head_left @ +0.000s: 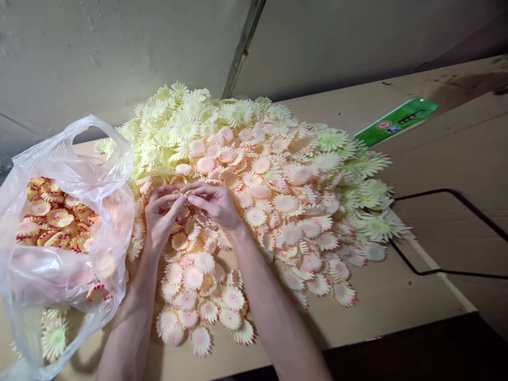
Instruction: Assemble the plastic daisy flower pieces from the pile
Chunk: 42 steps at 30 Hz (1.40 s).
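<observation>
My left hand (163,211) and my right hand (210,203) meet over a large heap of artificial flower petal pieces (286,203). Thumbs and fingertips of both are pinched together on a small pale flower piece (188,193), mostly covered by the fingers. The pieces around my hands are flat, round and fringed, pink-white with red tips. Towards the back and right of the heap lie larger yellow-green ones (186,127). Below my wrists, more pink-white pieces (193,278) spread over the table.
A clear plastic bag (107,211) at the left holds red-tipped flower pieces (51,214). On the wooden table (373,296), a green printed packet (397,123) lies back right, and a bent black metal frame (456,196) juts in from the right. A grey wall (119,53) stands behind.
</observation>
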{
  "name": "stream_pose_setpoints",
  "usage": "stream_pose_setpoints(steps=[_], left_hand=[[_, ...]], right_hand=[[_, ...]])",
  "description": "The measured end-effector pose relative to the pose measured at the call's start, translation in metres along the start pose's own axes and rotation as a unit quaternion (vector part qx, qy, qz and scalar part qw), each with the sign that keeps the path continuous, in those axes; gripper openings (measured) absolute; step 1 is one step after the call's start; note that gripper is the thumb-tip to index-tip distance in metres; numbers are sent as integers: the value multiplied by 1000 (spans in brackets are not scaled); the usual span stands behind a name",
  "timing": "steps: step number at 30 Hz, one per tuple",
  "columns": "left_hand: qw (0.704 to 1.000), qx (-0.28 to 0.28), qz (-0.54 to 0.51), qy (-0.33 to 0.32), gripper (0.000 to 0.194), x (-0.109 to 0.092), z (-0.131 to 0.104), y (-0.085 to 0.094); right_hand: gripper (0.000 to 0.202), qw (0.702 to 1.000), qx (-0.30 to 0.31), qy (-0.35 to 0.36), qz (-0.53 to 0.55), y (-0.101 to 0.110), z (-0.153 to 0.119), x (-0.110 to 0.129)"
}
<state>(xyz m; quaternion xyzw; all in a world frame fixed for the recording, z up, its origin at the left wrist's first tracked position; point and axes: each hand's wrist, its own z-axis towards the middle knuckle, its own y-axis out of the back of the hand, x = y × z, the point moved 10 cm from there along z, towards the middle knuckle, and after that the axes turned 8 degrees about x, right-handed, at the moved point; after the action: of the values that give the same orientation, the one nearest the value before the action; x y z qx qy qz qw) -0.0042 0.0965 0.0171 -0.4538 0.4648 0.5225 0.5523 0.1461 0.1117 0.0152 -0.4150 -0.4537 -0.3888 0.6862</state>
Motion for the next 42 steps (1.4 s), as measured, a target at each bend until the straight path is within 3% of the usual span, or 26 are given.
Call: stream_pose_setpoints(steps=[23,42], left_hand=[[1000,-4,2,-28,22,0,3,3],[1000,7,-27,-15,21,3,3,1]], right_hand=[[15,1000,9,4,-20,-2,0,2],[8,999,28,22,-2,-4,0,3]])
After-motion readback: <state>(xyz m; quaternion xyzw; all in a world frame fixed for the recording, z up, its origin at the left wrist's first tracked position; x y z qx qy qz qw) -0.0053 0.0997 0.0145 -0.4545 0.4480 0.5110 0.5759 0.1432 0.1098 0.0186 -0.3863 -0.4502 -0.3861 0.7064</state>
